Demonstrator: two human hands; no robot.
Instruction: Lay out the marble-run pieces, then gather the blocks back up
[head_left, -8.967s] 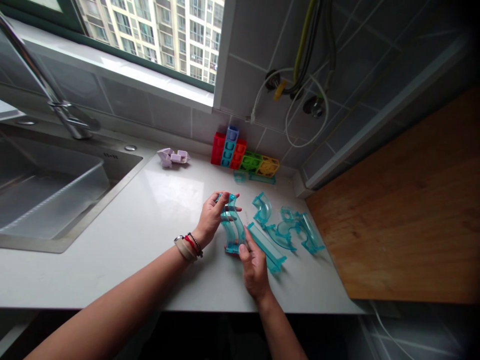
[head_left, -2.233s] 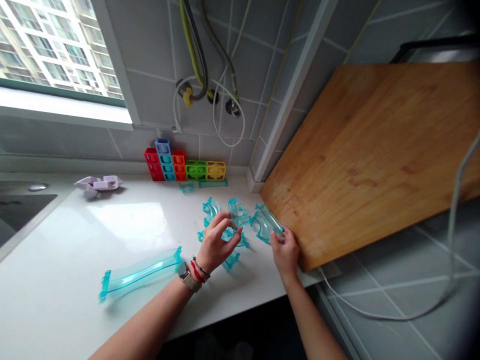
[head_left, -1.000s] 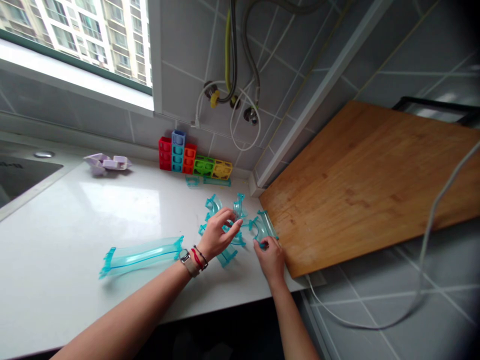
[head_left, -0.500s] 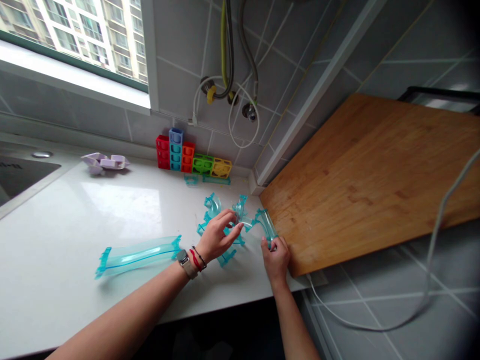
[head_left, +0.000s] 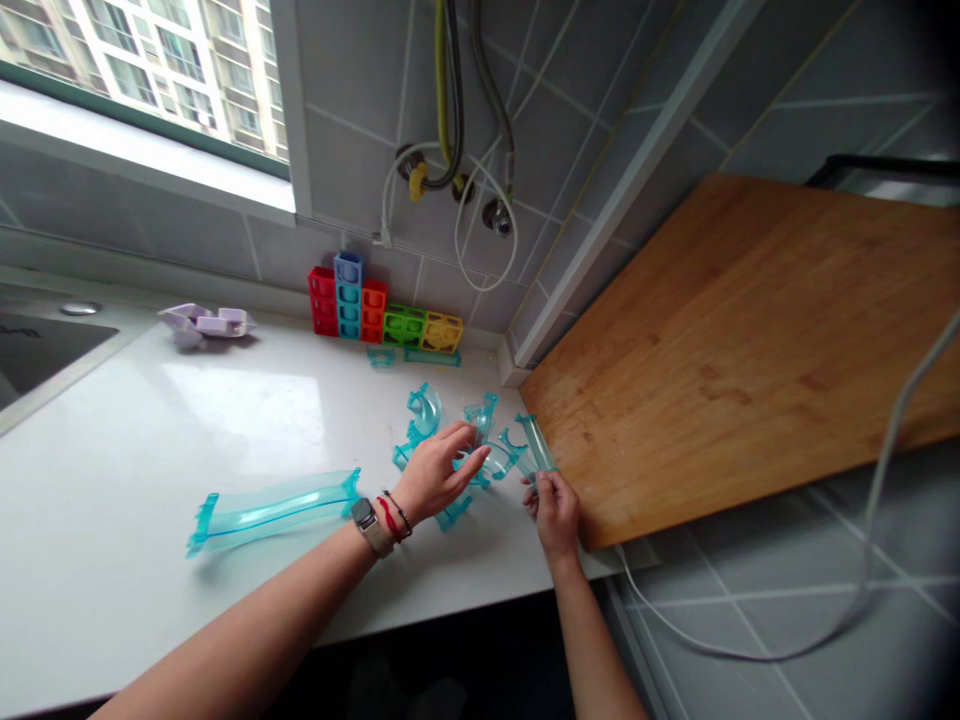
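Note:
Several clear teal track pieces lie on the white counter (head_left: 150,420). My left hand (head_left: 433,472), with bracelets at the wrist, rests on a cluster of curved teal pieces (head_left: 480,458) and pinches one of them. My right hand (head_left: 556,505) grips the near end of a straight teal piece (head_left: 537,446) that lies along the edge of the wooden board (head_left: 735,330). A long joined teal track (head_left: 270,506) lies to the left of my left wrist, apart from both hands. Another curved piece (head_left: 425,406) stands behind the cluster.
A row of coloured blocks (head_left: 382,315) stands against the tiled wall, with small teal parts (head_left: 409,357) in front. Pale lilac pieces (head_left: 204,322) lie near the sink corner (head_left: 45,345). Hoses and a white cable (head_left: 465,190) hang on the wall; a cord (head_left: 750,650) trails off the counter's right.
My right hand has pulled the straight piece slightly away from the curved cluster and toward the board edge. My left hand stays on the curved pieces. The view has shifted a little.

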